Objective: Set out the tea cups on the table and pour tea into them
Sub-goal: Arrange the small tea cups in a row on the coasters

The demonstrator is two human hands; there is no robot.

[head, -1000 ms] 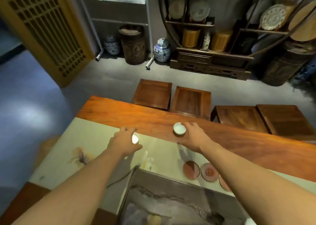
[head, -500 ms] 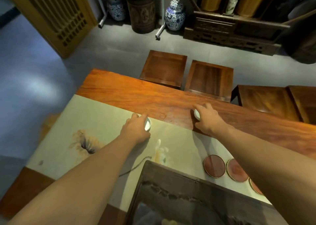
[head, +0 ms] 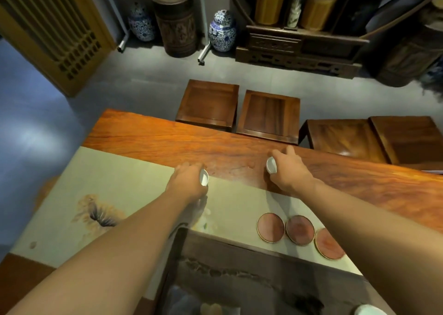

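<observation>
Both arms reach out over a long reddish wooden table [head: 148, 135]. My left hand [head: 188, 183] grips a small white tea cup [head: 204, 177] at the far edge of a pale painted table runner [head: 115, 178]. My right hand [head: 291, 171] holds a second small white tea cup [head: 271, 165] low over the bare wood beyond the runner. Whether either cup rests on the surface cannot be told. Three round reddish coasters [head: 271, 227] lie in a row on the runner, near my right forearm.
A dark wooden tea tray [head: 239, 262] fills the near edge, with a white object [head: 366, 311] at its right corner. Several square wooden stools [head: 208, 103] stand along the table's far side. Blue-and-white jars [head: 221, 30], a carved barrel and a shelf line the back wall.
Both hands, each with its cup, have moved forward from over the runner toward the bare wood and come down lower. The camera has tilted downward.
</observation>
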